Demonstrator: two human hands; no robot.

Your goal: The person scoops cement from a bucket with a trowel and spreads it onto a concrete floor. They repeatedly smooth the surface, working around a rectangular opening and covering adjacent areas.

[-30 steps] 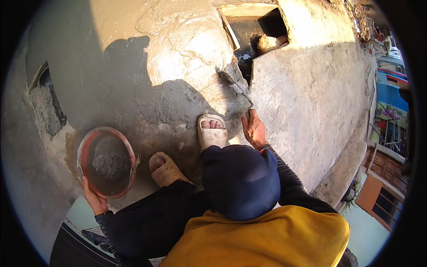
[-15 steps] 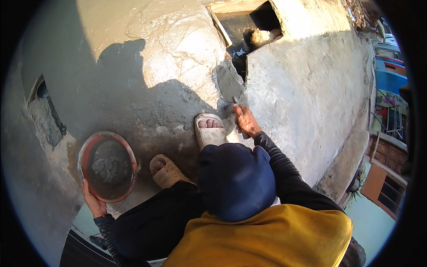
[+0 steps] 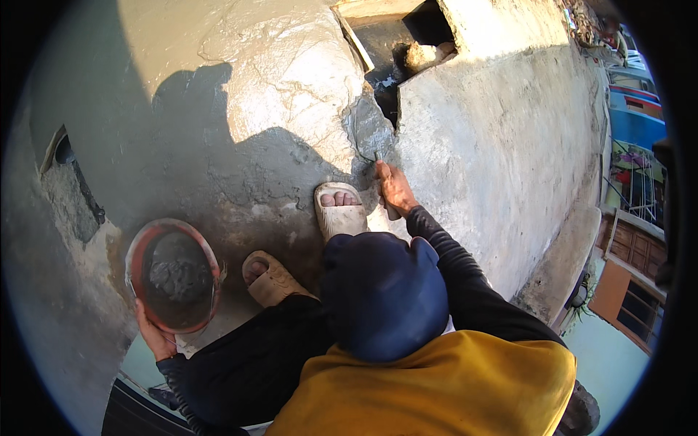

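Observation:
My right hand (image 3: pixel 396 188) is closed around the handle of a trowel (image 3: pixel 377 155), just beyond my right sandal. Its blade is hard to tell from the wet grey mortar (image 3: pixel 371 125) there, which fills a strip beside the corner of a rectangular opening (image 3: pixel 385 36) in the floor. At the lower left, my left hand (image 3: pixel 153 336) grips the near rim of a reddish bucket (image 3: pixel 215 280). Grey wet mortar (image 3: pixel 177 267) lies inside the bucket, and part of my left fingers is hidden beneath its side.
Smooth wet cement (image 3: pixel 182 138) spreads across the far left, and a dry concrete slab (image 3: pixel 494 145) lies on the right. A narrow hole (image 3: pixel 64 149) breaks the floor at far left. A rough chunk (image 3: pixel 427 56) sits in the opening. My sandals (image 3: pixel 342 218) stand between bucket and trowel.
My right hand and the trowel have shifted slightly away from me and left. The trowel blade, plainer before, now blends with the mortar. My left hand stays on the bucket.

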